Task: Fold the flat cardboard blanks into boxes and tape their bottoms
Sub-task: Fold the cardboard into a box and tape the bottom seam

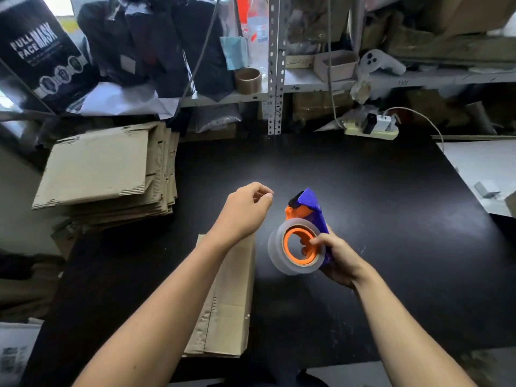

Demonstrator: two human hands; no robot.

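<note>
Two bare hands work above a black table (pixel 363 191), seen from a head camera looking down. At about five o'clock from the table's centre, the right hand (pixel 339 261) is wrapped around a tape dispenser (pixel 304 233), blue and orange, with a thumb hooked into the orange hub of its clear tape roll (pixel 279 255). At about nine o'clock from the dispenser, the left hand (pixel 245 210) hovers with thumb and fingertips drawn together; whether it pinches the clear tape end cannot be told, as no strip is visible.

Beneath the left forearm, a folded cardboard blank (pixel 226 317) lies flat on the table, running toward six o'clock. At about ten o'clock, a stack of flat blanks (pixel 106 169) sits at the table's left edge.

Judging by looks, the corrugated card should be light and stiff along its panels, but it will bend readily at the scored creases. It is best taken by opposite edges to open it. Clear tape is thin, clingy and likely to stick to itself, so its free end wants a firm pinch. The dispenser looks light, and its blade end at twelve o'clock is best avoided.
</note>
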